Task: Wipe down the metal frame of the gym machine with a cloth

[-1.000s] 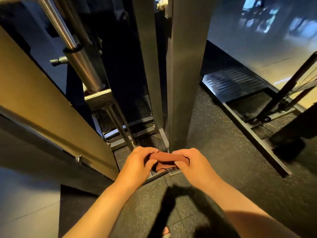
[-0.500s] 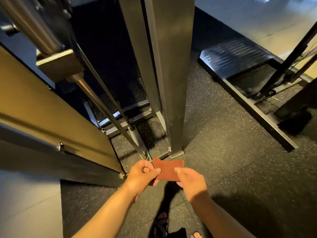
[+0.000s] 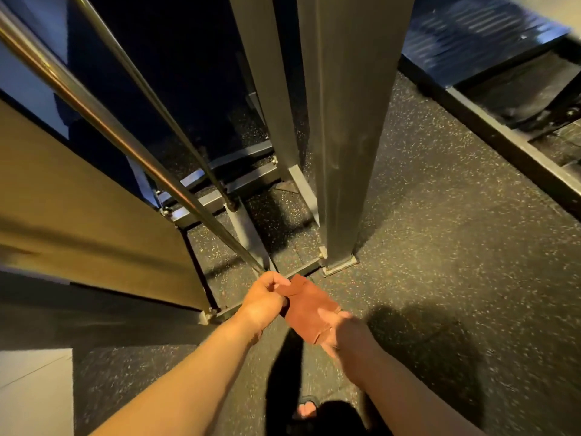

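Cloth (image 3: 309, 309): rust-brown, small, spread roughly flat and tilted. Held above the floor between both hands, just at 7 o'clock of the base plate (image 3: 339, 267), not touching the metal.

Left grip (image 3: 265, 298): fingers curled, pinching the cloth's edge at 10 o'clock. Sits close to the lower end of the chrome rod.

Right grip (image 3: 341, 332): blurred. Thumb on top of the cloth's corner at 4 o'clock, fingers beneath, pinching it.

Upright post (image 3: 342, 152): grey square steel, rising from the base plate toward 12 o'clock, streaked on the near face.

Second upright (image 3: 267, 105): narrower, just at 9 o'clock of the post.

Chrome rod (image 3: 110, 118): slanting from 10 o'clock down to a point beside the left grip.

Thinner rod (image 3: 163, 111): runs alongside the chrome rod and ends on a floor bar farther back.

Tan panel (image 3: 78, 199): broad, leaning, at 9 o'clock.

Floor (image 3: 440, 247): dark speckled rubber.

Black frame bar (image 3: 515, 158): at 2 o'clock, well apart from the post.

Sandalled foot (image 3: 306, 410): at 6 o'clock, partly in shadow.
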A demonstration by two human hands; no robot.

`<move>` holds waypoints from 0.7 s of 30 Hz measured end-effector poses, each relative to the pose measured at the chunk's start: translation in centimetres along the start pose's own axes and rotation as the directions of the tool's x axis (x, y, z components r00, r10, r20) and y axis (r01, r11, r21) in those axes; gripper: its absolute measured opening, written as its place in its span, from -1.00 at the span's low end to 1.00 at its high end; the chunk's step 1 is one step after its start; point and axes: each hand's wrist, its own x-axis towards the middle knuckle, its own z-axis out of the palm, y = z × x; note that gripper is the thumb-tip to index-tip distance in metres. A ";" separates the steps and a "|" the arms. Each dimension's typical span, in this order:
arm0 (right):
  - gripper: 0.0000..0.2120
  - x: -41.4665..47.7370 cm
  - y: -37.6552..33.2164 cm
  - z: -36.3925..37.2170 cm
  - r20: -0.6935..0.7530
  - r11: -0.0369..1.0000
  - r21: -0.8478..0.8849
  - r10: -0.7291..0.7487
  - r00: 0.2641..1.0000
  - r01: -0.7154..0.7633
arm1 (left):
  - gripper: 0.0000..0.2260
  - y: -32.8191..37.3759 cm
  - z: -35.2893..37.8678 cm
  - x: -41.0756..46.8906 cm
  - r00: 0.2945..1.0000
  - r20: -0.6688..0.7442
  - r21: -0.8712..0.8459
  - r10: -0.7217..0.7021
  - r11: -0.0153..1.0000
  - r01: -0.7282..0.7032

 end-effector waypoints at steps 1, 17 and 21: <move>-0.81 2.6 -0.3 0.4 -0.035 0.999 -0.031 -0.012 0.999 0.011 | -0.71 -1.4 0.4 2.4 0.999 0.002 0.019 0.034 0.999 -0.034; -0.95 34.6 1.9 2.2 -0.049 0.947 -0.100 -0.310 0.949 0.304 | -0.74 -16.1 7.1 30.8 0.895 -0.311 0.311 0.319 0.924 -0.221; -0.93 40.0 3.7 2.7 -0.014 0.951 -0.035 -0.308 0.951 0.307 | -0.80 -18.7 8.3 33.5 0.891 -0.307 0.481 0.334 0.863 -0.158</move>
